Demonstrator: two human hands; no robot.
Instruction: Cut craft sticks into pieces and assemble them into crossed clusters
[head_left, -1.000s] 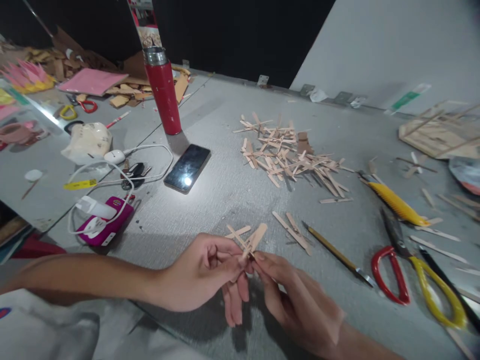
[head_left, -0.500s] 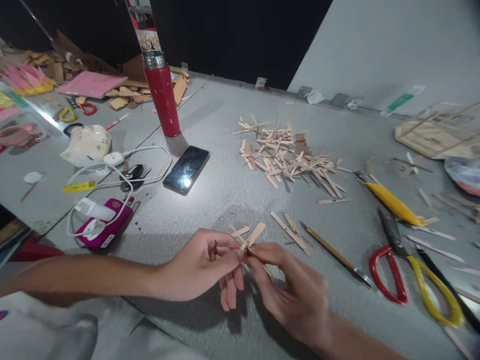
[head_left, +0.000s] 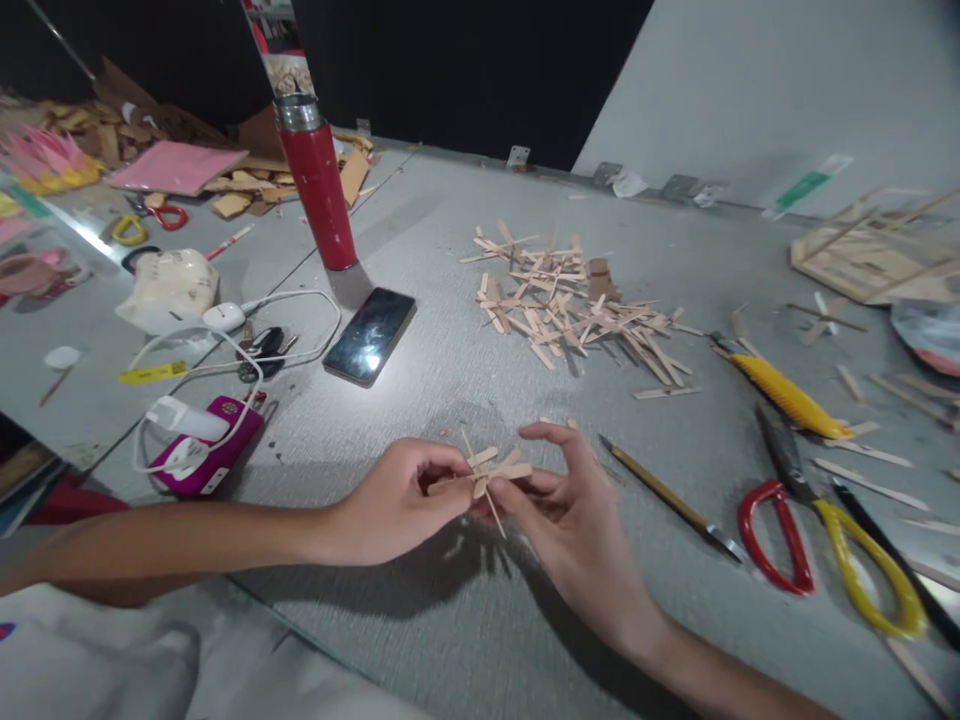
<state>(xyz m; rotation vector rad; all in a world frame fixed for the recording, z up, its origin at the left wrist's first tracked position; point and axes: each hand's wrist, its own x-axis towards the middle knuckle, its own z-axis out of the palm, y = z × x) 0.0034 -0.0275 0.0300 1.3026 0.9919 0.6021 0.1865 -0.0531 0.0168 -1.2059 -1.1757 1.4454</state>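
At lower centre, the left hand (head_left: 401,505) pinches crossed sticks (head_left: 514,472); the right hand (head_left: 585,525), half open, thumbs them, hold unclear. Best steady them lightly near the crossing.

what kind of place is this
Probably a craft or model-making workspace: the grey table holds a heap of wooden sticks, red-and-yellow-handled scissors, and a small wooden frame.
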